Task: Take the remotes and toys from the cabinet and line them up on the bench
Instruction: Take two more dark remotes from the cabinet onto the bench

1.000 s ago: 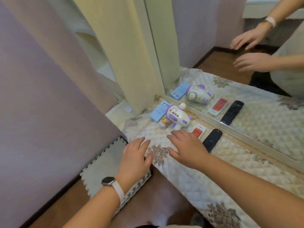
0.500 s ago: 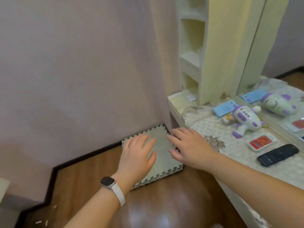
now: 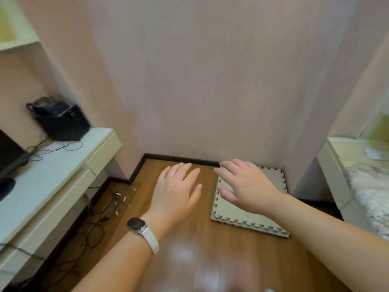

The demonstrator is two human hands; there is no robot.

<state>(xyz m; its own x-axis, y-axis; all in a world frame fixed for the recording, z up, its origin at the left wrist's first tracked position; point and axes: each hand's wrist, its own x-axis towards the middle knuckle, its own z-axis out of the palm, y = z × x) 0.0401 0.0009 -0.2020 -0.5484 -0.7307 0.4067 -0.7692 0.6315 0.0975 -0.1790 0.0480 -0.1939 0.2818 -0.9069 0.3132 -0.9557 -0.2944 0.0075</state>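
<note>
My left hand (image 3: 176, 192), with a white watch on its wrist, hovers open over the wooden floor, palm down. My right hand (image 3: 244, 184) is open too, fingers spread, above a grey foam mat (image 3: 242, 218). Neither hand holds anything. The bench (image 3: 336, 171) with its quilted white cover (image 3: 370, 190) shows only at the right edge. The remotes and toys are out of view. A cream cabinet (image 3: 63, 182) with drawers stands at the left.
A black box-like device (image 3: 61, 121) with thin cables sits on the cabinet top, and a dark screen edge (image 3: 8, 157) is at far left. Cables and small white scraps lie on the floor by the cabinet. A pink wall stands straight ahead.
The view has swung left, away from the bench and mirror; the toy and remotes have left the frame. Both hands stayed open and moved along, now over the floor and mat.
</note>
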